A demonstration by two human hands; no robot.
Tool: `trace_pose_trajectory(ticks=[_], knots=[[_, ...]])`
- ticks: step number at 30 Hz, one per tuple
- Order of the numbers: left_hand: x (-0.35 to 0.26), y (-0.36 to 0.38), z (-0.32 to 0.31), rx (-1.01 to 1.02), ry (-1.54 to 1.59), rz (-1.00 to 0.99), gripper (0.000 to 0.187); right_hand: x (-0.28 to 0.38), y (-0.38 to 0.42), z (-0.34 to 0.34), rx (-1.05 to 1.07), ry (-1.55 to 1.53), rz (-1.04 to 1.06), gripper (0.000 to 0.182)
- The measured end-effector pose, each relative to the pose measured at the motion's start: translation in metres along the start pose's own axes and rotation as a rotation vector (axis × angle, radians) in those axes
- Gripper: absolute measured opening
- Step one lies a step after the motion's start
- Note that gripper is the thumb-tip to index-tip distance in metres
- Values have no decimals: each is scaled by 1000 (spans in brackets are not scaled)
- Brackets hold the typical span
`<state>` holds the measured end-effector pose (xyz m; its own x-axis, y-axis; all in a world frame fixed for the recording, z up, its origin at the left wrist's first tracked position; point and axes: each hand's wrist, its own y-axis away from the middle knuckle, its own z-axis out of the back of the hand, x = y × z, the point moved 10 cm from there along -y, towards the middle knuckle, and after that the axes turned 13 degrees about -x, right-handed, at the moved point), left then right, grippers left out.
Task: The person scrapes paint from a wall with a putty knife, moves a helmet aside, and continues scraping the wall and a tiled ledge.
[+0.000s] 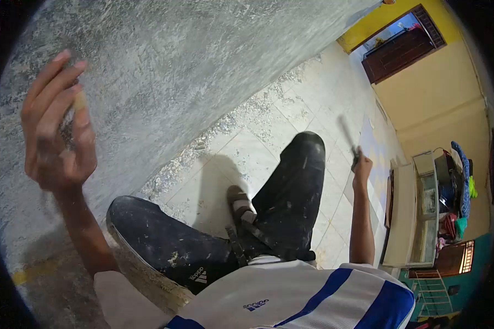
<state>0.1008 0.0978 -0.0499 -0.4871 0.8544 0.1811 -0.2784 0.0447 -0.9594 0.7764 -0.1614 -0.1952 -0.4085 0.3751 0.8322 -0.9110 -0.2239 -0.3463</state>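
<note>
On the left, my left hand (pixel 60 131) is raised in front of the rough grey wall (pixel 164 60), blurred by motion. Its fingers are bent, and a small pale yellowish thing (pixel 80 101) shows between the thumb and a fingertip, too blurred to identify. My right hand (pixel 362 167) is held out over the tiled floor, its fingers wrapped round the dark handle of a thin tool. The tool's blurred blade (pixel 346 130) points away from me, touching nothing visible.
Pale chips and dust (pixel 203 140) lie along the wall's base. Below are my bent knees and sandalled foot (pixel 239 203). A glass-sided cabinet (pixel 425 214) with piled cloths and goods stands at right. Farther off are a brown door (pixel 398 55) and a yellow wall.
</note>
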Motion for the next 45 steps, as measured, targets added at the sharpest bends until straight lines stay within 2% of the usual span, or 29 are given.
trace_pose_trajectory(ticks=[2,4,8,11,13,15,18,20,21,22,23,25,26,27,29,31,32,33,34,35,36,37,39,41,43,45], knots=[[2,5,3,33,-48,-34,19,10,1,-8,0,-363,-192,46],[5,15,4,69,-124,-55,19,1,-4,-40,155,-606,-398,42],[4,22,-4,34,-178,13,21,-28,5,-108,455,-796,-709,48],[5,26,-2,-86,-226,67,23,-75,11,-155,525,-798,-858,54],[-4,22,-5,56,-421,-117,28,-126,9,-175,462,-708,-1046,55],[-8,23,-10,92,-537,-206,38,-186,-2,-203,534,-806,-1153,54],[-16,4,-25,24,-513,-208,44,-327,-39,-241,298,-835,-1336,51],[-17,3,-38,124,-757,-230,50,-397,-58,-262,164,-668,-1318,50],[-6,11,-32,107,-774,-215,50,-435,-68,-264,95,-574,-1303,49],[-8,10,-37,114,-815,-250,48,-496,-80,-258,-15,-363,-1264,40],[-11,9,-43,120,-855,-286,48,-535,-109,-238,-111,-23,-988,37],[29,46,3,186,-981,-174,52,-562,-146,-213,-241,619,-395,36],[50,53,14,225,-1064,-87,53,-535,-156,-201,-166,671,-426,42],[9,34,-30,214,-1091,-380,59,-533,-170,-193,-187,697,-346,42],[41,64,-15,421,-1350,-282,70,-543,-181,-173,-234,753,-188,41],[46,59,-22,256,-1114,61,78,-568,-184,-129,-202,765,-237,37],[47,70,-37,277,-1082,108,78,-577,-195,-131,-174,741,-233,35],[49,80,-50,296,-1050,156,78,-604,-185,-109,-321,812,-117,31],[51,89,-61,314,-1020,204,78,-625,-181,-93,-267,596,-267,31],[-8,50,-139,331,-822,111,77,-622,-179,-77,-236,604,-166,34],[-87,-5,-244,367,-623,28,76,-578,-182,-53,-239,720,-157,44],[-85,-8,-268,628,-890,-58,75,-569,-178,-33,-221,895,-151,56],[-126,-61,-372,556,-527,-154,76,-580,-172,-9,-251,942,-111,64],[-55,-55,-407,497,-450,112,77,-579,-177,-14,-239,958,-95,64],[-39,-51,-462,582,-388,165,76,-581,-177,-12,-203,1018,-104,57],[-94,-75,-555,723,-349,1,72,-582,-179,-13,-175,1005,-96,53]])
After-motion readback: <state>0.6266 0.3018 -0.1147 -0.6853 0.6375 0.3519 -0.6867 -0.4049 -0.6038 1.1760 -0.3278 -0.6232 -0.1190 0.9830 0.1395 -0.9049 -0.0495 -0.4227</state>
